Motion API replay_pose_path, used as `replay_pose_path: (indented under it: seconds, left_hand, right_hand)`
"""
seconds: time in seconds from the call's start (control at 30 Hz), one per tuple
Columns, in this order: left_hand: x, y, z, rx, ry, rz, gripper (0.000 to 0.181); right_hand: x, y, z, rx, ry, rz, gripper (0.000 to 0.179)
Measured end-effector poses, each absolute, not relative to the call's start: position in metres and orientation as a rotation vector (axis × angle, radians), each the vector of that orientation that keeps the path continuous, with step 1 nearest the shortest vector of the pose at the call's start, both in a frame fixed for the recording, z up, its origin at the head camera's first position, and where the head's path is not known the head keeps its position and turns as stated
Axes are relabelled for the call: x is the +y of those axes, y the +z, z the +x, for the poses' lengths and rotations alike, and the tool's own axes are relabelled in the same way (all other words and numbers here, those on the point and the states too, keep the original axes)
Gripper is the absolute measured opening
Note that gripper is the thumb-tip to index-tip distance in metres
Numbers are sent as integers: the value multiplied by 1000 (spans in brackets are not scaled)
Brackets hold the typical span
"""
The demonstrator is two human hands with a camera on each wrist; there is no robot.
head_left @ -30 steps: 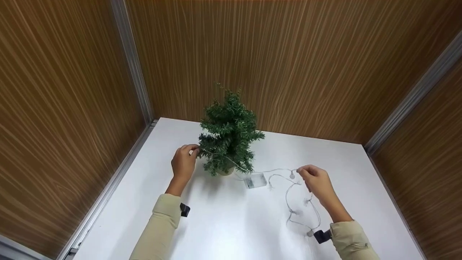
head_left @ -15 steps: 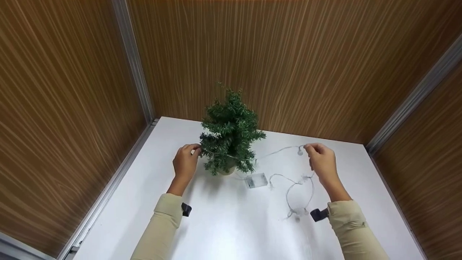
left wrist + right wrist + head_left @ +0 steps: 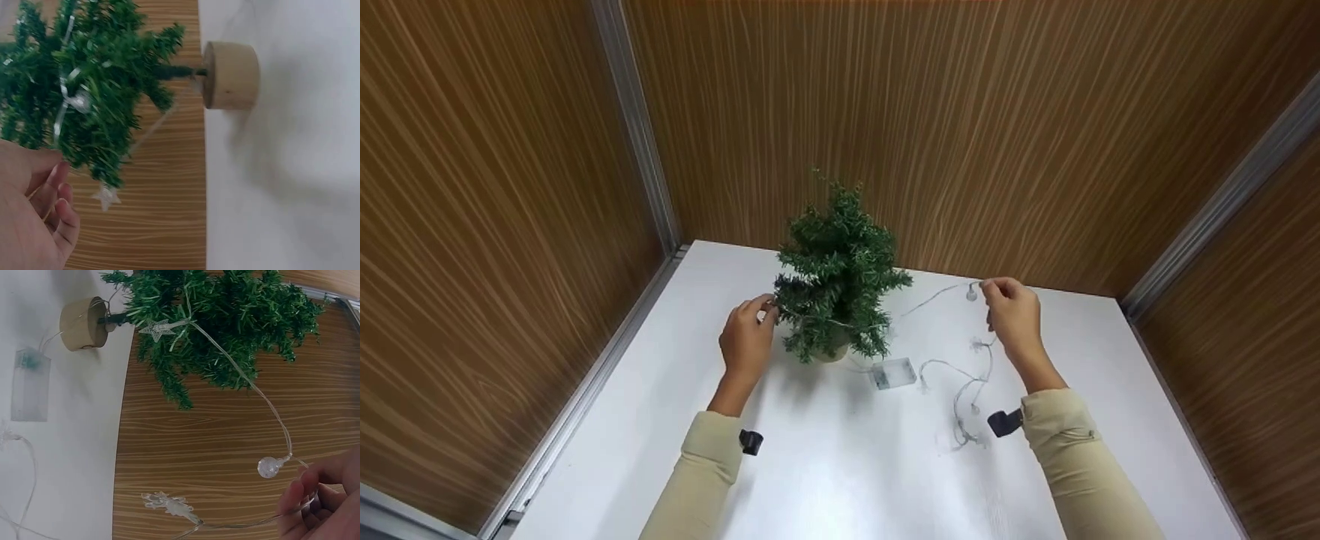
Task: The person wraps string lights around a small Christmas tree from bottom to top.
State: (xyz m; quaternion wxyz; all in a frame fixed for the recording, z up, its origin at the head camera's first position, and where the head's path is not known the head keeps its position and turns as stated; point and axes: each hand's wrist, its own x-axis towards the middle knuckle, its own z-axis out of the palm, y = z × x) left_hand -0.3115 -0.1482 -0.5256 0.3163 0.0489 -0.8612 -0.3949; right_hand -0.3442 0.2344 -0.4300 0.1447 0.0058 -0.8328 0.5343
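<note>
A small artificial Christmas tree (image 3: 840,270) stands on a round wooden base (image 3: 233,76). A clear-wired string of lights (image 3: 244,377) runs across its lower branches. At the tree's left side my left hand (image 3: 746,337) pinches the wire against the branches, thumb and fingertips together. Off to the right, my right hand (image 3: 1014,315) holds the wire up between thumb and fingers, close to a round clear bulb (image 3: 269,467). A star-shaped light (image 3: 157,329) sits at the branches in the right wrist view, and a snowflake-shaped light (image 3: 169,503) hangs beyond my right fingers.
A clear battery box (image 3: 894,373) lies on the white table (image 3: 825,465) in front of the tree. Loose wire with several lights trails over the table's right half. Wood-grain panels (image 3: 885,112) enclose the back and both sides.
My right hand has moved away toward the back wall, lifting the wire and drawing the loose lights along, then slightly left. My left hand stays at the tree's left side.
</note>
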Motion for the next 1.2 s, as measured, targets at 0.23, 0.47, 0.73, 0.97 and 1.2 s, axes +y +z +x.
replay_pose_path:
  seconds: [0.23, 0.47, 0.73, 0.97, 1.2]
  left_hand:
    - [-107, -503, -292, -2089, -971, 42, 20]
    - [-26, -486, -280, -2113, -1023, -299, 18]
    - [41, -464, -305, -2253, -963, -451, 22]
    - [65, -456, -330, -2385, -938, -471, 25]
    - [77, -461, -341, -2395, -934, -435, 19]
  right_hand:
    - [226, -426, -345, -2338, 1558, 16, 30]
    - [220, -434, -342, -2393, 1546, 46, 29]
    - [216, -435, -334, -2413, 1538, 93, 30]
    - [216, -440, -328, -2393, 1576, 122, 29]
    - [221, -438, -320, -2409, 1606, 147, 33]
